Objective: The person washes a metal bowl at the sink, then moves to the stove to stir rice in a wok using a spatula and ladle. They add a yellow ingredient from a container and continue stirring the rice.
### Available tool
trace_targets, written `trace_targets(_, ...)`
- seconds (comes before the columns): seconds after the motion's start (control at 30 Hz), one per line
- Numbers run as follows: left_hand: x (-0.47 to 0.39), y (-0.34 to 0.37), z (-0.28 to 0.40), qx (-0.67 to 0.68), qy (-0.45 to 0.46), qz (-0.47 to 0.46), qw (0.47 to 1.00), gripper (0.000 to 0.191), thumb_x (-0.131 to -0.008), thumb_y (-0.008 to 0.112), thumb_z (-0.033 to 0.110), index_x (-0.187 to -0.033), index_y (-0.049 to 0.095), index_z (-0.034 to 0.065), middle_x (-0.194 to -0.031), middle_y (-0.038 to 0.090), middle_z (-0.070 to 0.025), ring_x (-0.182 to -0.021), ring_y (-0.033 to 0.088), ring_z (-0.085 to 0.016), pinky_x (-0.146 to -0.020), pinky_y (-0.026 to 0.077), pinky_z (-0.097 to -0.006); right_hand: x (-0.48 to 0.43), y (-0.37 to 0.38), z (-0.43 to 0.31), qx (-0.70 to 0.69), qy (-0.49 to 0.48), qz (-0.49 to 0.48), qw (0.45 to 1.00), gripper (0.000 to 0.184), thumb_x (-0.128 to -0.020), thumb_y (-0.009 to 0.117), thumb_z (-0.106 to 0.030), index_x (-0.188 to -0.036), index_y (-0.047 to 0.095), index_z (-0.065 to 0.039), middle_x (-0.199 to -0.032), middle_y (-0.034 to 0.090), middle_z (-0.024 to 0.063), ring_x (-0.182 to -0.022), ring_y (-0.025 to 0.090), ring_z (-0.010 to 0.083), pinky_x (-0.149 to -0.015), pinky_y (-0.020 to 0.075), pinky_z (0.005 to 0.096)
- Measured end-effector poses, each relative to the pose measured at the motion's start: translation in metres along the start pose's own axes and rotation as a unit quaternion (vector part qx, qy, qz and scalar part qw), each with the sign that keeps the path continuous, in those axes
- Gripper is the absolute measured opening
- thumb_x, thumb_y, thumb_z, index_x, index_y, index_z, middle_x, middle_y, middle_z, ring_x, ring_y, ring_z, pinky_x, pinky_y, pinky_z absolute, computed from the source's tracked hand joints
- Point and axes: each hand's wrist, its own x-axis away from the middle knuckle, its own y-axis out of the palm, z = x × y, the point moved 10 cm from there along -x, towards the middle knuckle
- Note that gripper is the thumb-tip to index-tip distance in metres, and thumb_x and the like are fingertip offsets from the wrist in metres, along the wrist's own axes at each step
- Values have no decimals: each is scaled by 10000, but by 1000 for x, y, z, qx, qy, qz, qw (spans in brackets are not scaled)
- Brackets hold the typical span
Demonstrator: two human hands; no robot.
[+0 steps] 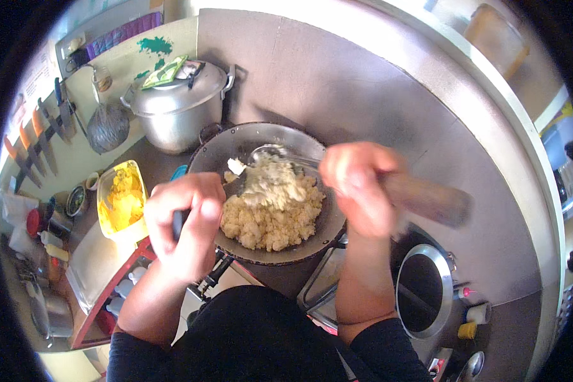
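A large metal wok point(267, 131) holds a pale, crumbly food mass that looks like rice point(272, 215). Over the wok's right side, my right hand point(363, 186) grips the thick wooden handle point(427, 198) of a metal ladle point(267, 152), whose blurred head lies at the food's upper edge. My left hand point(186, 219), at the wok's left rim, is closed round a dark-handled utensil. Its far end shows beyond my fingers, with a white lump point(236, 166) on or beside it; the kind of utensil cannot be told.
A lidded aluminium pot point(174, 102) stands behind the wok, packets on its lid. At left are a plastic tub of yellow spread point(123, 200), several knives point(43, 138) on a wall rack and a hanging dark bag point(107, 126). A round metal-rimmed pan point(422, 291) is at right.
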Motion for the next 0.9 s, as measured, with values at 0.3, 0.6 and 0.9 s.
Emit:
trace_targets(0.3,-9,-6,-28,-27,-16,75,997,180,-1045,537,87,-864,539,88,-684,447,-32,-554,410,-138,-520,350,-315,-6,0,52,238,10,-19,971,342,-864,729,-140,-606,535,-30,-542,527,83,-484,491,181,-508,390,360)
trace_targets(0.6,22,8,-24,-114,-65,104,986,247,-1004,575,18,-760,549,32,-661,534,-23,-571,470,-116,-529,362,-299,22,16,61,330,9,-50,942,259,-868,668,-79,-647,542,-28,-610,556,3,-540,493,132,-526,385,308)
trace_targets(0.9,33,-100,7,-23,-134,326,936,361,-987,579,187,-657,446,128,-554,366,33,-505,346,-81,-490,289,-273,-13,-131,59,150,-77,133,977,267,-889,693,-60,-688,520,-89,-628,519,-16,-559,460,92,-518,378,294)
